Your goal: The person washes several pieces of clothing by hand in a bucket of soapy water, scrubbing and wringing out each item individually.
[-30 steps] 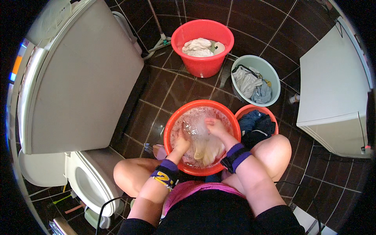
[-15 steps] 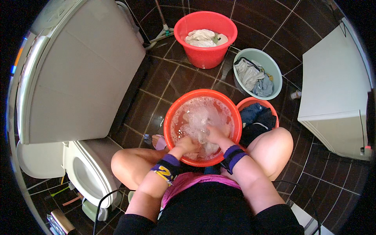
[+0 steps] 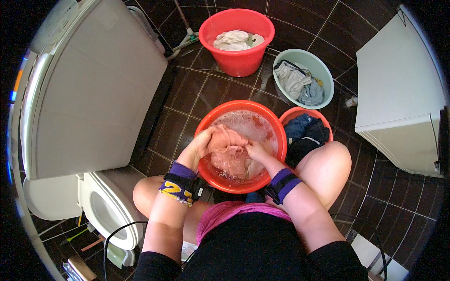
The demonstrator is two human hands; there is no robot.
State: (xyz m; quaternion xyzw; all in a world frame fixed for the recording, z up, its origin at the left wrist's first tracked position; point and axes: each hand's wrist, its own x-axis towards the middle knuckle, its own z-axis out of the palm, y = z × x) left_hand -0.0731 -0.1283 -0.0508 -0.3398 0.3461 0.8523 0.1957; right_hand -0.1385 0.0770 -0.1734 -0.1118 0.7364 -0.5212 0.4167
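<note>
Between my knees stands an orange-red basin of sudsy water. A wet pink garment is lifted partly out of the water, its lower part still in it. My left hand is closed on the garment's left edge, by the basin's left rim. On the other side my right hand pinches the garment's right edge above the water. Something pale lies in the water below my right hand, too covered to make out. Both wrists wear purple bands with black straps.
A red tub with white cloth stands at the far side. Beside it are a pale green basin of clothes and a smaller orange basin with dark clothes. A toilet and a white appliance are left; a white cabinet is right.
Both hands were down in the suds; now they hold the pink garment up at the surface. My left hand has moved up and left. The whole view has shifted slightly.
</note>
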